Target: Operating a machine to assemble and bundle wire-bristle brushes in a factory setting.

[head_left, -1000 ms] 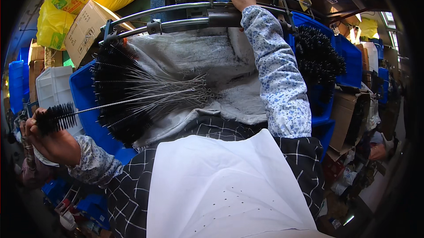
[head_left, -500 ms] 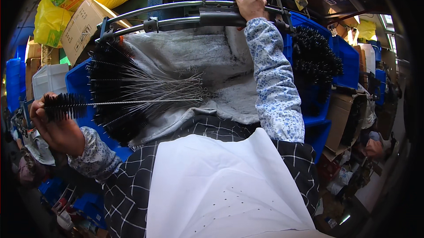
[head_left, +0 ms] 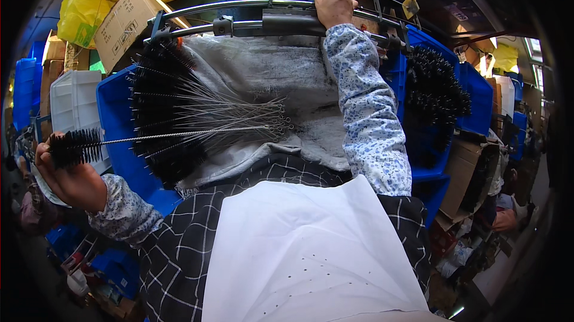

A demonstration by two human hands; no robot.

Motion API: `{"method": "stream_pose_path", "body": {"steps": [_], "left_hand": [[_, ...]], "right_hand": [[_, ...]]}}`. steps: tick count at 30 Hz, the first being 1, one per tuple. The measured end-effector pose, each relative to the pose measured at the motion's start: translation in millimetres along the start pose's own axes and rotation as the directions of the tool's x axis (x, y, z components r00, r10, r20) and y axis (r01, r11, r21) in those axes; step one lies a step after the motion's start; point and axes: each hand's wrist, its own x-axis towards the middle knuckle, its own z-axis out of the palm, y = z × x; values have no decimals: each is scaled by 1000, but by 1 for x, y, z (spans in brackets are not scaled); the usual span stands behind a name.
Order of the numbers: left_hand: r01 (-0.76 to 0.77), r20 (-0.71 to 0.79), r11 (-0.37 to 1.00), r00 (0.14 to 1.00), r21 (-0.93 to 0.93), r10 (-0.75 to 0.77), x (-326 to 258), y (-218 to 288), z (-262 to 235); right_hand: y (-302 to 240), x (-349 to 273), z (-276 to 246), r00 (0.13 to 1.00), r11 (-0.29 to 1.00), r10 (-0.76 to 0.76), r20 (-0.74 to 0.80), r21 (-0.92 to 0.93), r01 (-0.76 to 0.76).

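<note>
My left hand (head_left: 75, 181), out at the left, is closed on the black-bristled head of a bottle brush (head_left: 78, 146). Its twisted wire stem reaches right, over a fanned pile of similar brushes (head_left: 161, 101), and ends in a small loop. The pile lies on a grey, smudged cloth (head_left: 257, 65) across my lap, bristles to the left, wire loops to the right. At the far side, my right hand (head_left: 336, 4) rests on a metal machine (head_left: 293, 20) with curved rods, fingers curled. What they grip is hidden; a thin wire runs close to the index fingertip.
Blue bins (head_left: 113, 98) stand on both sides; the right one holds more black brushes (head_left: 436, 89). A cardboard box (head_left: 125, 29) and yellow bags (head_left: 84, 14) are at the far left. Another carton (head_left: 463, 172) stands at the right.
The view has shifted slightly. My left hand and its brush have moved a little left relative to the pile. My right hand stays at the machine, its index finger a bit more raised.
</note>
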Motion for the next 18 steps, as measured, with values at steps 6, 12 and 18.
{"method": "stream_pose_path", "body": {"steps": [6,12,18], "left_hand": [[-50,106,958,994,282,20,-4,3,7],[304,356,852,922,-426,-150,-8,0,22],[229,266,909,954,-349,-139,-10,1,21]], "right_hand": [[-34,-3,17,999,999,-9,-31,32,10],[-50,-4,10,999,1000,1,48,15,-2],[-8,-3,-5,1000,999,-19,3,-29,19]]}}
